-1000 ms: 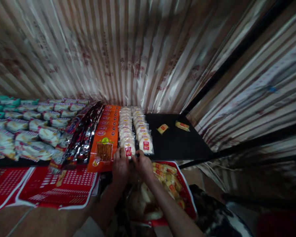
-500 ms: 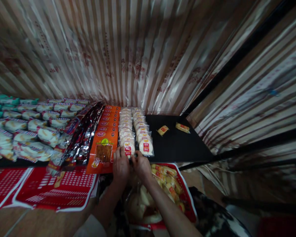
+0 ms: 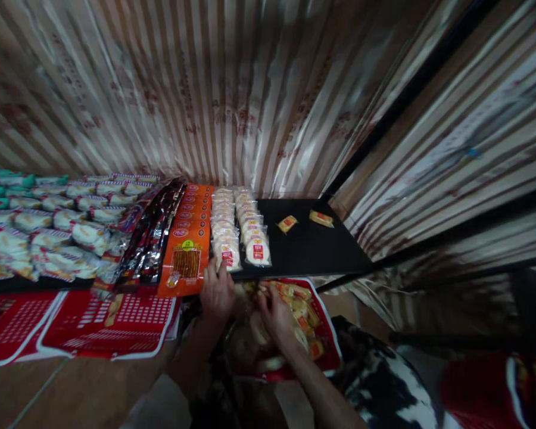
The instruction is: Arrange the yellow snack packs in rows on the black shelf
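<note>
My left hand (image 3: 218,293) rests its fingertips against the lower edge of the front clear-wrapped round cracker packet (image 3: 227,257), in the left of two overlapping rows on the black shelf. Its fingers lie extended, not wrapped round the packet. Over a red basket (image 3: 333,351) below the shelf, my right hand (image 3: 275,311) has its fingers curled together; whether anything is between them is hidden. Inside the basket are yellow-wrapped snacks (image 3: 304,316) and a clear bag of pale round crackers (image 3: 254,342). The second row of cracker packets (image 3: 257,247) stands just to the right.
Two small yellow packets (image 3: 287,224) lie on the black shelf (image 3: 312,253). Orange snack packs (image 3: 186,256), dark shiny packs (image 3: 149,244) and white-wrapped snacks (image 3: 89,235) fill its left. Another red basket (image 3: 138,322) sits below. Black metal bars (image 3: 384,131) border the right.
My right hand has left the front cracker packet and moved down over the basket. My left hand stays by that packet. The view has shifted slightly.
</note>
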{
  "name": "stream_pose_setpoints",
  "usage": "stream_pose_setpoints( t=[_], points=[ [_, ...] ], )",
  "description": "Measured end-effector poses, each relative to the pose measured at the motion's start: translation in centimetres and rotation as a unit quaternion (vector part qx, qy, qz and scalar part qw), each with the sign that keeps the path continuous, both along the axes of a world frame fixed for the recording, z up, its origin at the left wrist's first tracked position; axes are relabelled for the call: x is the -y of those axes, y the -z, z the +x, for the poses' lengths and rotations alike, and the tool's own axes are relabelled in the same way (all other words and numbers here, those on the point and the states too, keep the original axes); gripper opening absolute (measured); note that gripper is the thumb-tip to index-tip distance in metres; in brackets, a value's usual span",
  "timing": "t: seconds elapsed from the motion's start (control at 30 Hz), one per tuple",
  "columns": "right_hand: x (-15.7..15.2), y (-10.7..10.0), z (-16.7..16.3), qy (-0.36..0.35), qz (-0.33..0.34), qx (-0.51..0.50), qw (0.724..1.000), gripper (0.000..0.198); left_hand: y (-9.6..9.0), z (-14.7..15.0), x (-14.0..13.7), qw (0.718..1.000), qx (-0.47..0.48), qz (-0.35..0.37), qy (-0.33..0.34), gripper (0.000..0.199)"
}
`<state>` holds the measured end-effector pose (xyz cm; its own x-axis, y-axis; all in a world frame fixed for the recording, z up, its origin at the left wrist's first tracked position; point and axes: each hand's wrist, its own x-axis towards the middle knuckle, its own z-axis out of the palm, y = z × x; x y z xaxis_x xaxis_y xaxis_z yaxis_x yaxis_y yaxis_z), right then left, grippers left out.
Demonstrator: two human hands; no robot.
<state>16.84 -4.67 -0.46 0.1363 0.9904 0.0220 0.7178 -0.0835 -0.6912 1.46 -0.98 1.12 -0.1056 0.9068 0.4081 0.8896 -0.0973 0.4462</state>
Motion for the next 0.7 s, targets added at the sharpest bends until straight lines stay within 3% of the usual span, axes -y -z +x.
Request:
stream_pose_setpoints(
  t=[0.1, 0.17, 0.37, 0.5, 0.7],
  points=[
    [1.9, 0.4, 2.2, 0.023, -0.007, 0.017, 1.0, 0.036, 0.8, 1.0, 2.8, 0.996, 0.021, -0.036, 0.084, 0.029],
    [3.2, 0.5, 3.5, 0.032, -0.021, 0.029, 0.999, 0.037, 1.4, 1.9, 5.0, 0.984, 0.043, -0.097, 0.145, 0.029],
    [6.8, 1.4, 6.2, 0.024, -0.022, -0.002, 0.999, 0.036, 1.9, 4.6, 10.5, 0.904, 0.036, -0.332, 0.268, 0.028],
    [8.0, 2.0, 6.7, 0.03, -0.003, -0.049, 0.998, 0.033, 2.5, 5.6, 11.9, 0.878, 0.03, -0.379, 0.291, 0.039],
    [8.0, 1.5, 6.5, 0.037, 0.01, -0.076, 0.996, 0.032, 3.2, 6.0, 12.2, 0.879, 0.034, -0.401, 0.254, 0.036]
  ],
)
